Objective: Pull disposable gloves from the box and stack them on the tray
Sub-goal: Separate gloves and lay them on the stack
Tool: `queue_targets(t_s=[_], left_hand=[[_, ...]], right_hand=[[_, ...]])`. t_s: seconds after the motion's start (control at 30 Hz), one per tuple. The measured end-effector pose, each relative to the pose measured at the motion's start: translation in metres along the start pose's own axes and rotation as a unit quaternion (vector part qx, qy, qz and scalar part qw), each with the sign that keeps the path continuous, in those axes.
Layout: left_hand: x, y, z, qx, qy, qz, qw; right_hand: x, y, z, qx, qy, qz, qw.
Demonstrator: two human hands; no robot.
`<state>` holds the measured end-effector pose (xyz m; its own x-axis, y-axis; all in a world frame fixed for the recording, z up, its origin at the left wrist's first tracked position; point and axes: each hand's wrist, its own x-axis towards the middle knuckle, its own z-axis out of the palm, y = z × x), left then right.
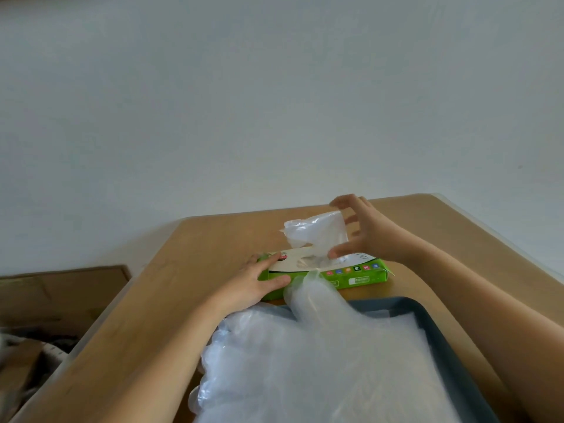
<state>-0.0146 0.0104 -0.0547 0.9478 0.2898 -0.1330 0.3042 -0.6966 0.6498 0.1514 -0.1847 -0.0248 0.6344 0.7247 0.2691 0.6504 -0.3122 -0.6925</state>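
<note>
One glove (317, 233) rises from box (351, 279) inside the right hand (369, 230), fingers spread, unclosed; left hand (259, 282) presses box.

place: plain indoor room, home or office unclear
far: bare white wall (274, 102)
near: wooden table (189, 270)
left: cardboard boxes (61, 294), low beside table
</note>
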Motion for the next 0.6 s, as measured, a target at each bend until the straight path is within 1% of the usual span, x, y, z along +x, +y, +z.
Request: queue_targets(t_s=[0.03, 0.07, 0.13, 0.2, 0.27, 0.3, 0.33, 0.4, 0.47, 0.53, 0.6], left_hand=[[0.0, -0.001, -0.001, -0.011, 0.0, 0.0, 1.0], [0.001, -0.002, -0.002, -0.025, 0.002, 0.001, 1.0], [-0.002, 0.003, -0.009, -0.05, 0.032, 0.011, 0.998], [-0.006, 0.011, -0.02, -0.082, 0.099, 0.021, 0.991], [-0.009, 0.02, -0.029, -0.131, 0.147, 0.041, 0.98], [-0.011, 0.026, -0.03, -0.147, 0.145, 0.046, 0.977], [-0.012, 0.032, -0.029, -0.136, 0.129, 0.046, 0.981], [-0.007, 0.045, -0.022, -0.076, 0.097, 0.029, 0.992], [0.003, 0.057, -0.016, -0.053, 0.09, 0.016, 0.994], [0.014, 0.069, -0.011, -0.059, 0.093, 0.006, 0.994], [0.023, 0.08, -0.006, -0.094, 0.094, 0.009, 0.991]], right_hand=[[0.0, 0.0, 0.003, -0.032, 0.032, -0.011, 0.999], [0.001, 0.0, 0.006, -0.037, 0.08, -0.009, 0.996], [0.001, -0.004, 0.008, 0.033, 0.16, 0.01, 0.987], [0.001, -0.006, 0.006, 0.107, 0.19, 0.023, 0.976], [0.001, -0.009, 0.003, 0.15, 0.187, 0.033, 0.97], [0.001, -0.009, 0.004, 0.165, 0.175, 0.038, 0.97], [0.002, -0.008, 0.005, 0.18, 0.159, 0.039, 0.97], [0.004, -0.007, 0.007, 0.215, 0.127, 0.041, 0.967], [0.005, -0.007, 0.01, 0.251, 0.109, 0.043, 0.961], [0.004, -0.008, 0.012, 0.287, 0.089, 0.055, 0.952], [0.004, -0.006, 0.016, 0.295, 0.061, 0.074, 0.951]])
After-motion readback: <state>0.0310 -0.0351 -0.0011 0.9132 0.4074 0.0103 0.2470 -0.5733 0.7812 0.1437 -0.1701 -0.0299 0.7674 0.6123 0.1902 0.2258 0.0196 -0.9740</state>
